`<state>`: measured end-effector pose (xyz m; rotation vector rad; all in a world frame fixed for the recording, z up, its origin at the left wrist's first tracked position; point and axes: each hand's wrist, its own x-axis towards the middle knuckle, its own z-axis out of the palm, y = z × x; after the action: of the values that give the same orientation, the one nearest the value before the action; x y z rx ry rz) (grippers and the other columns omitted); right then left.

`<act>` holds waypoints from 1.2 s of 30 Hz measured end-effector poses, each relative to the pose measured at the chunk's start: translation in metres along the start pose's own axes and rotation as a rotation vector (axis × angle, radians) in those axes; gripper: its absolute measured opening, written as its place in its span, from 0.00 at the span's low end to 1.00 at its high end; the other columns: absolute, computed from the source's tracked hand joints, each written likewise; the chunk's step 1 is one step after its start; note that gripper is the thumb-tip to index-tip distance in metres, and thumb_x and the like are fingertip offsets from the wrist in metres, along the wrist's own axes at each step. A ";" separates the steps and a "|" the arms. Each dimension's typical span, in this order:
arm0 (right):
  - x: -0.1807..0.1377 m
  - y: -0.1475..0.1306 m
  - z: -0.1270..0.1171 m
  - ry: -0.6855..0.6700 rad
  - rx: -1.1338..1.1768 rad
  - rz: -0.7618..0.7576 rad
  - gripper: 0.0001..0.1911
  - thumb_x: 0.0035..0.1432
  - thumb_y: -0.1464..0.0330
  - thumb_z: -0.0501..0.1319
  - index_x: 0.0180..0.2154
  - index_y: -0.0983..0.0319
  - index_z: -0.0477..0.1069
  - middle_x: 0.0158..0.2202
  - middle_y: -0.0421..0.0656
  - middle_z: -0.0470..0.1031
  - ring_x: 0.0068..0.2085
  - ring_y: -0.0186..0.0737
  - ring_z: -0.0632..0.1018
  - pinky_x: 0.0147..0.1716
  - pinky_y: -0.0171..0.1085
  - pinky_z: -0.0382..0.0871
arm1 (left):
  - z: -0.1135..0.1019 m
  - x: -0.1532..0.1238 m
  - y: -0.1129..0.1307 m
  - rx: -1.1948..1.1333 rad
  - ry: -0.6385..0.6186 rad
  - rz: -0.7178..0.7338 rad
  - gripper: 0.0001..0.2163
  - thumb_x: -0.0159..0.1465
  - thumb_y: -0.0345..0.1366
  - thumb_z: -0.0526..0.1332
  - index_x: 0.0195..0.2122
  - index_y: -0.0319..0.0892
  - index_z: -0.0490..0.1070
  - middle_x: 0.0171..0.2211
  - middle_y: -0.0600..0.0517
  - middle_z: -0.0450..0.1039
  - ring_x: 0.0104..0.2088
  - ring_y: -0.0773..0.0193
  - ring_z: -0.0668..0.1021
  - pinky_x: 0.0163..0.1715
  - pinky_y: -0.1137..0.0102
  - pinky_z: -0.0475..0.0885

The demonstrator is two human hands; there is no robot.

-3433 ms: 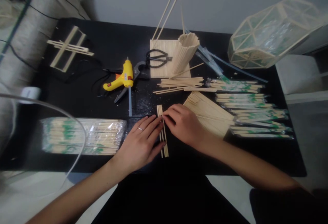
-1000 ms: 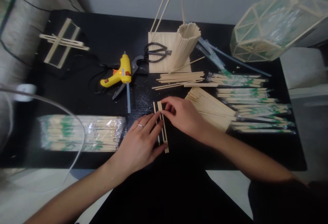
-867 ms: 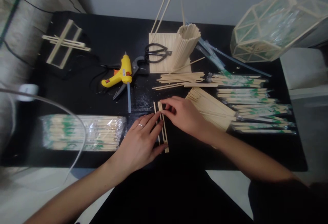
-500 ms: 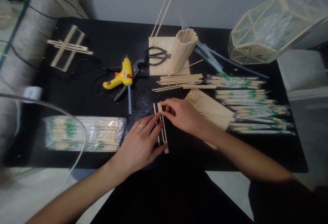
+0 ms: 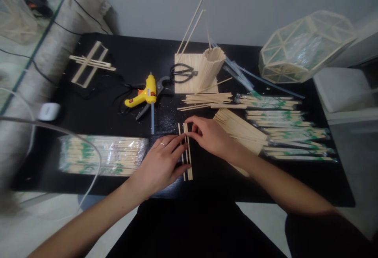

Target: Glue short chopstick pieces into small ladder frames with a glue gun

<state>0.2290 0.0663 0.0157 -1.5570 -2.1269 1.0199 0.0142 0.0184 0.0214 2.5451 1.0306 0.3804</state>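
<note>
A short row of bamboo sticks [image 5: 187, 163] lies side by side on the black table [image 5: 124, 53], running away from me. My left hand [image 5: 161, 163] rests flat on them, fingers stretched out and pressing down; a ring shows on one finger. My right hand [image 5: 211, 136] pinches the far ends of the sticks between thumb and fingertips. One stick at the left of the row stands slightly apart from the others. A fanned pile of loose sticks [image 5: 240, 130] lies just right of my right hand.
A yellow glue gun [image 5: 141, 95], pliers and black scissors [image 5: 181, 72] lie behind the hands. A stick cup [image 5: 209, 69] stands on a stick mat. A wrapped chopstick pack [image 5: 103, 155] lies left, several wrapped pairs [image 5: 286, 128] right, a faceted stick frame [image 5: 304, 45] far right.
Both hands stay on the stick row; one stick has been shifted slightly left of the others since the earliest frame. The camera view has tilted a little.
</note>
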 end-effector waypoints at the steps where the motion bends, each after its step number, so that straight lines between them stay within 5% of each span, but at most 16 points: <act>1: 0.000 0.000 0.000 0.005 0.001 0.000 0.13 0.64 0.74 0.68 0.51 0.61 0.76 0.34 0.39 0.78 0.31 0.35 0.75 0.36 0.37 0.68 | 0.000 0.000 0.000 -0.001 0.003 0.000 0.17 0.69 0.40 0.67 0.55 0.37 0.74 0.63 0.37 0.73 0.60 0.43 0.76 0.57 0.48 0.75; 7: -0.001 0.001 0.001 0.028 -0.012 -0.013 0.13 0.64 0.74 0.68 0.50 0.61 0.76 0.35 0.40 0.78 0.33 0.37 0.76 0.37 0.37 0.69 | 0.002 -0.001 -0.003 -0.036 0.028 0.008 0.16 0.69 0.40 0.66 0.55 0.38 0.75 0.61 0.38 0.74 0.59 0.45 0.76 0.57 0.49 0.74; 11: -0.005 0.000 0.002 0.049 -0.035 -0.017 0.14 0.66 0.72 0.67 0.52 0.62 0.73 0.36 0.42 0.79 0.35 0.40 0.79 0.39 0.40 0.72 | -0.016 0.003 -0.016 -0.084 0.213 -0.007 0.06 0.72 0.35 0.62 0.46 0.41 0.77 0.47 0.45 0.80 0.46 0.56 0.81 0.50 0.59 0.76; 13: -0.007 -0.003 0.005 0.077 -0.058 -0.013 0.15 0.66 0.70 0.67 0.53 0.63 0.72 0.38 0.44 0.79 0.36 0.42 0.79 0.39 0.42 0.73 | -0.031 0.007 -0.027 -0.051 0.320 -0.085 0.05 0.72 0.34 0.60 0.40 0.42 0.76 0.42 0.47 0.79 0.43 0.58 0.81 0.47 0.62 0.76; 16: -0.012 -0.007 0.013 0.136 -0.106 -0.022 0.21 0.63 0.67 0.70 0.55 0.64 0.70 0.44 0.48 0.79 0.40 0.47 0.80 0.41 0.46 0.75 | -0.054 0.014 -0.048 0.060 0.366 -0.264 0.08 0.72 0.37 0.59 0.45 0.41 0.75 0.46 0.44 0.78 0.51 0.52 0.79 0.53 0.58 0.74; 21: -0.017 -0.009 0.028 0.199 -0.140 -0.101 0.18 0.61 0.71 0.69 0.52 0.65 0.71 0.47 0.52 0.79 0.48 0.51 0.80 0.49 0.49 0.77 | -0.072 0.020 -0.087 0.259 0.227 -0.480 0.19 0.72 0.41 0.58 0.58 0.34 0.70 0.59 0.35 0.72 0.60 0.43 0.73 0.62 0.49 0.68; 26: -0.025 -0.006 0.029 0.243 -0.145 -0.160 0.14 0.64 0.76 0.63 0.51 0.64 0.72 0.45 0.49 0.80 0.45 0.48 0.80 0.46 0.46 0.77 | -0.072 0.024 -0.107 0.337 0.136 -0.513 0.24 0.70 0.40 0.57 0.63 0.32 0.67 0.65 0.33 0.67 0.63 0.37 0.69 0.63 0.47 0.66; 36: -0.061 0.006 0.039 0.396 -0.156 -0.330 0.17 0.71 0.80 0.55 0.56 0.64 0.72 0.45 0.49 0.82 0.46 0.46 0.79 0.48 0.48 0.76 | -0.069 0.044 -0.115 0.427 -0.026 -0.517 0.24 0.70 0.39 0.54 0.64 0.33 0.68 0.55 0.34 0.73 0.53 0.40 0.75 0.55 0.49 0.70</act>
<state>0.2306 -0.0027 -0.0059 -1.2796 -2.1148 0.4069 -0.0512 0.1425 0.0384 2.4758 1.8577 -0.0221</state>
